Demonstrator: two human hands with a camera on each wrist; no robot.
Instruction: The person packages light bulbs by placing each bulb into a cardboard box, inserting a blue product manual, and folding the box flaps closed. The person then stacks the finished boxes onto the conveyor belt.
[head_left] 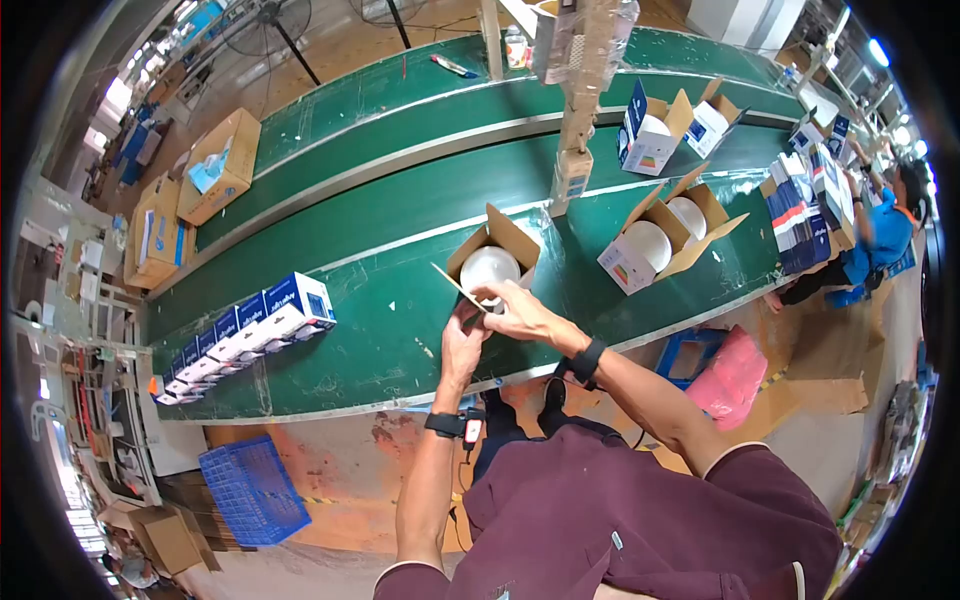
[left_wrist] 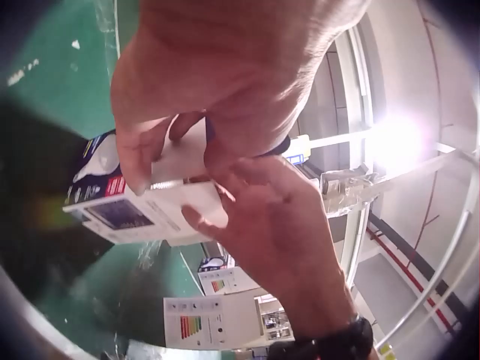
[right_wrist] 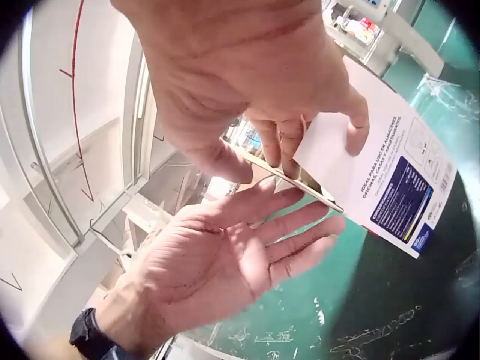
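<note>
An opened cardboard light bulb box [head_left: 497,250] stands on the green bench in front of me, flaps raised, with a white round bulb [head_left: 490,268] inside. My right hand [head_left: 525,315] grips the near edge of the box, its thumb outside and several fingers reaching in, as the right wrist view shows. There the printed white panel [right_wrist: 401,172] lies under the index finger. My left hand [head_left: 462,345] is at the near left corner of the box. Its palm [right_wrist: 210,259] is turned up, and its rather straight fingers lie along the flap edge.
To the right stand opened boxes with white bulbs [head_left: 648,247], others [head_left: 655,130] behind them, and stacked flat cartons [head_left: 800,215]. A row of closed boxes [head_left: 245,330] lies left. A wooden post [head_left: 575,150] rises beyond the box. A person in blue [head_left: 880,240] works far right.
</note>
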